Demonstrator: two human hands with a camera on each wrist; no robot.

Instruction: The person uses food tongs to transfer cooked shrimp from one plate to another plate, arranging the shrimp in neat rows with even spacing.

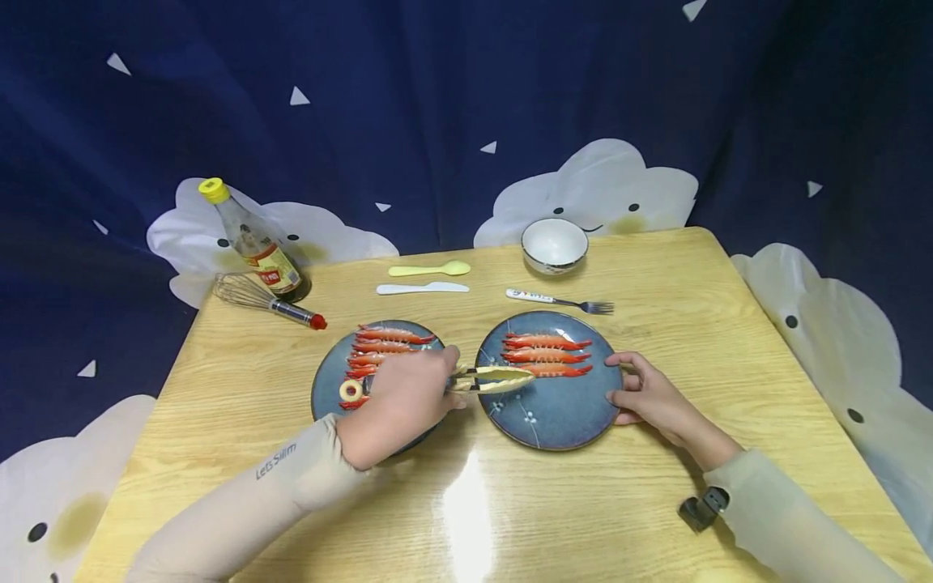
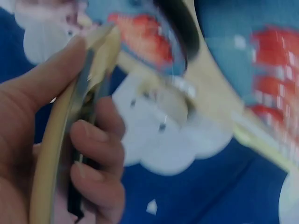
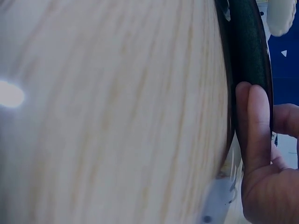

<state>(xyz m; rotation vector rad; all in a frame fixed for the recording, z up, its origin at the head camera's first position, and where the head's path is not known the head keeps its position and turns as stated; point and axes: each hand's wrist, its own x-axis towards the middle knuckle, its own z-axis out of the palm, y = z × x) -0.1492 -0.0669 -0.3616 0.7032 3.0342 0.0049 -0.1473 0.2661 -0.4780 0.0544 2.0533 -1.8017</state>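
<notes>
My left hand [image 1: 404,397] grips a pair of cream-tipped tongs [image 1: 499,379], its fingers wrapped round the arms in the left wrist view. The tongs point right, their tips over the right blue plate [image 1: 561,417], close beside the lowest of three orange-red prawns [image 1: 547,356] laid in a row. My right hand [image 1: 649,397] pinches this plate's right rim, thumb on top and fingers underneath. Below my left hand stands the left blue plate [image 1: 326,380], which bears several more prawns [image 1: 379,346]; the hand and forearm hide part of it.
At the back left stand a sauce bottle [image 1: 266,255] with a yellow cap and a whisk [image 1: 280,306]. Behind the plates lie a yellow spoon [image 1: 430,270], a white knife [image 1: 423,288] and a fork [image 1: 561,301]. A white bowl [image 1: 554,245] stands near the back edge.
</notes>
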